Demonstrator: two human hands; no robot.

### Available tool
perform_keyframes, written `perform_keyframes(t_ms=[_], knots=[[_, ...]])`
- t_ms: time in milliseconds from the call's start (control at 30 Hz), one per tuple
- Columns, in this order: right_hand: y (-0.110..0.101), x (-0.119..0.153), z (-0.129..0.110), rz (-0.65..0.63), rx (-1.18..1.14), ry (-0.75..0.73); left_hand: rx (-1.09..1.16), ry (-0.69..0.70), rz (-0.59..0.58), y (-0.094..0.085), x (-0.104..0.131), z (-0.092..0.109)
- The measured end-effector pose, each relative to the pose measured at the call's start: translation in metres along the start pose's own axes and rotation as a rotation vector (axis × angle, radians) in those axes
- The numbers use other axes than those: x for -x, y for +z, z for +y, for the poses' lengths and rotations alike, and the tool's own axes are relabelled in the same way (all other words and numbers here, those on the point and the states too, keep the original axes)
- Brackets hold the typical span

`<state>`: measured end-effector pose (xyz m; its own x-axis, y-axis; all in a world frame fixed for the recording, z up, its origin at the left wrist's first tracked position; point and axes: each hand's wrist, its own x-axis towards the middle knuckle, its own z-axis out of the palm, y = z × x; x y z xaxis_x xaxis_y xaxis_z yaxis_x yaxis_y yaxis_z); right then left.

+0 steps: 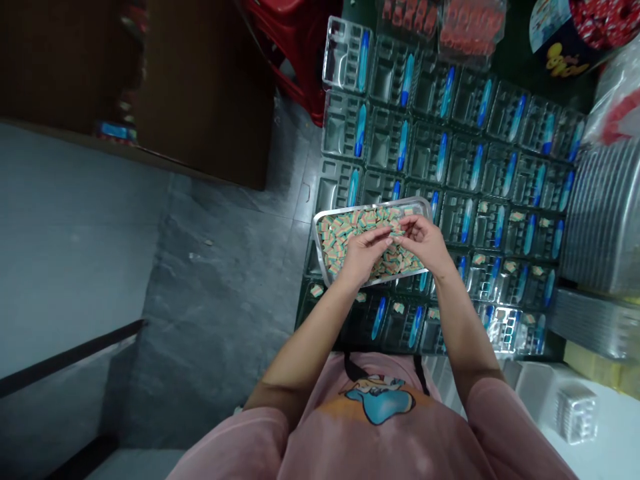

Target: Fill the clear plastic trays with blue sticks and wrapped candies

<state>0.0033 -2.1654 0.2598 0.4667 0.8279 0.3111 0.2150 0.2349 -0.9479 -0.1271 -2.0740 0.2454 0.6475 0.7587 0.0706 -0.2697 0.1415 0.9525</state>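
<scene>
My left hand (365, 253) and my right hand (424, 244) meet over a shallow metal tray (320, 251) heaped with small striped candy pieces (337, 237) in pastel orange, white and green. Thumb and fingers of both hands are pinched together around a few of these pieces at the tray's right half. The fingertips nearly touch, so the exact number held is hidden. Underneath the metal tray lie rows of clear plastic compartment trays (383, 147), most with a blue pen-shaped stick (361, 130). Some trays nearer me and to the right also contain striped pieces (399, 308).
Stacked clear trays (600, 220) stand along the right edge. At the top are packs of red pieces (473, 27) and a round tub (555, 37) with red-wrapped items. A red stool (300, 60) and a brown carton (200, 87) stand left, above the grey floor (215, 313).
</scene>
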Motion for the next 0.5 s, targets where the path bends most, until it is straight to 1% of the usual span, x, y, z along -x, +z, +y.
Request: perform_keyframes(t_ms=[67, 100, 267, 367, 500], knots=[[0.002, 0.004, -0.004, -0.021, -0.02, 0.019, 0.046, -0.048, 0.053, -0.002, 0.001, -0.002], [0.003, 0.005, -0.005, -0.029, -0.028, 0.026, 0.078, -0.079, 0.061, -0.003, 0.002, -0.003], [0.003, 0.007, -0.006, -0.043, -0.058, 0.039, 0.202, -0.211, 0.003, -0.004, 0.004, 0.0], [0.004, 0.008, -0.002, -0.051, -0.044, 0.022, 0.229, -0.243, -0.011, -0.004, 0.006, 0.002], [0.006, 0.01, 0.003, -0.033, -0.018, -0.028, 0.233, -0.25, -0.005, -0.004, 0.008, 0.003]])
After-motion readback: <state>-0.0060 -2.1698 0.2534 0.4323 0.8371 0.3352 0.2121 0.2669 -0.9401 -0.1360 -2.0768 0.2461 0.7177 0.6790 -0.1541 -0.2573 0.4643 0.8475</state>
